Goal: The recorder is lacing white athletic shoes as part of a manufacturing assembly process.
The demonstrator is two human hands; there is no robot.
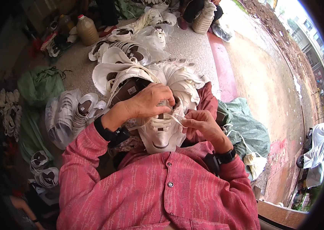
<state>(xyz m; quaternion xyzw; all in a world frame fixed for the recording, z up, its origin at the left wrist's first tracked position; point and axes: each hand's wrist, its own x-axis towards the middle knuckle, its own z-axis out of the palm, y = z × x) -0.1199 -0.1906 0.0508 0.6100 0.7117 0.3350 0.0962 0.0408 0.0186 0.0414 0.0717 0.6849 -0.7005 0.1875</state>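
Note:
A white lace-up shoe upper (161, 132) sits in front of my chest with its toe toward me. White lacing crosses its front. My left hand (150, 101) reaches over the shoe's opening, its fingers bent in at the upper eyelets; what they grip, if anything, is hidden. At the right side of the shoe, my right hand (204, 124) pinches a white shoelace (176, 118) between thumb and fingers. Just beyond my hands lie a stack of white uppers with dark linings (125, 92) and a fanned pile of white uppers (179, 76).
To the left stand uppers in clear plastic (62, 117) and a green sack (41, 86). A green bag (244, 122) with a bundle of white laces (254, 161) lies at right. Farther off are a large jug (87, 30), more uppers and other people's legs.

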